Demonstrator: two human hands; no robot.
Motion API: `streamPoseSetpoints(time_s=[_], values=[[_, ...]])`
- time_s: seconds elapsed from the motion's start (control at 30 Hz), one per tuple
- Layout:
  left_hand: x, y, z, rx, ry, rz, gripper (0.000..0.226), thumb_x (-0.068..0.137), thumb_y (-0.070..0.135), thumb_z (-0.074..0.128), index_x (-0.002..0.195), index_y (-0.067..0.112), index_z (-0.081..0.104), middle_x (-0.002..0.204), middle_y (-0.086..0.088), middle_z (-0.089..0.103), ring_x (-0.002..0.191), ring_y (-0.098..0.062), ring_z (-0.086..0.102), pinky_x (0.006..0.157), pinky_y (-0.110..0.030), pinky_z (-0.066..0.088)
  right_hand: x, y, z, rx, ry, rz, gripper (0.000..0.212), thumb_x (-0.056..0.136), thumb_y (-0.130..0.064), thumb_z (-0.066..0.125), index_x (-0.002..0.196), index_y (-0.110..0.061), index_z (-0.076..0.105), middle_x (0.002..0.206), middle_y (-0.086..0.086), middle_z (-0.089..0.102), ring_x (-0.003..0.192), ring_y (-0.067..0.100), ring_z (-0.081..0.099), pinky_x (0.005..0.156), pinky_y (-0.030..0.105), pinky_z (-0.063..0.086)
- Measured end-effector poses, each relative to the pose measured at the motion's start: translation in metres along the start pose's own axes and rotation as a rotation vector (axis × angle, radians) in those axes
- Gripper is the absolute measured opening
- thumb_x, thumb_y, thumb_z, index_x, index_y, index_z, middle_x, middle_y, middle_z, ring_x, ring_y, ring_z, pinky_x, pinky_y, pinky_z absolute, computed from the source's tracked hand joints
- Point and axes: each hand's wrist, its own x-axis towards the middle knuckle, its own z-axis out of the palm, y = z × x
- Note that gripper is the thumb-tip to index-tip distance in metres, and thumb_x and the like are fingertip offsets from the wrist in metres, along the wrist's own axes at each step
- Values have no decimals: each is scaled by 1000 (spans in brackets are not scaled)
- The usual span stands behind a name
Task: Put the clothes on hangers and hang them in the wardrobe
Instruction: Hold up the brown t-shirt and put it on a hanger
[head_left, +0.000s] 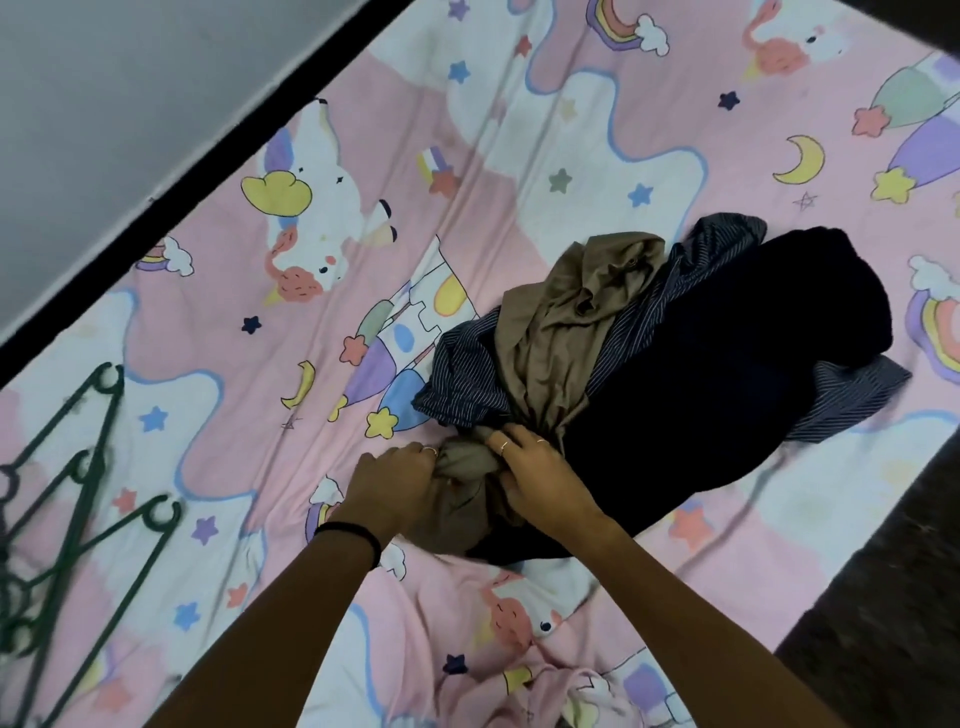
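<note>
On the bed (218, 322), a heap of clothes (701, 364) is seen; its olive garment (561, 322) is gripped by the left hand (395, 483) and right hand (540, 478), fingers curled. Green hangers (78, 493), apparently stacked, lie well apart.

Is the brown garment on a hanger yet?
No. The brown garment lies crumpled on the clothes pile; both hands grip its near end. The green hangers lie apart, bare.

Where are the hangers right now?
In the head view, the green hangers lie in a loose bunch on the patterned bedsheet at the far left edge, well apart from the clothes pile and both hands.
</note>
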Motion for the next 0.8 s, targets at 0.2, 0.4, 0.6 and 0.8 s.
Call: streamPoseSetpoints(time_s=[0.2,0.4,0.6,0.8], values=[[-32,-4,-49,-332,344,70,52,92,42,27,115,8,58,106,-12,65,98,-35,60,77,-37,45,-29,-28,-33,405,293,81,37,100,-14,40,134,-25,49,131,-3,58,119,18,55,102,31,44],[-84,27,-186,-656,495,267,28,94,37,57,76,16,49,66,3,52,70,-19,54,61,-29,36,-62,-83,-139,516,683,133,27,98,-12,38,120,-15,53,106,7,64,95,20,61,84,33,48],[-135,33,-318,-258,404,470,29,85,35,70,83,8,61,81,-10,64,82,-28,60,65,-35,42,-111,-135,-254,387,943,114,11,100,-12,42,94,-16,50,70,-5,54,63,9,49,60,28,35],[-213,27,-401,-802,365,662,26,85,35,66,87,10,72,93,-8,71,80,-12,62,76,-28,50,-155,-207,-316,457,1019,151,34,91,-14,61,121,-16,46,105,4,55,92,19,56,80,33,47]])
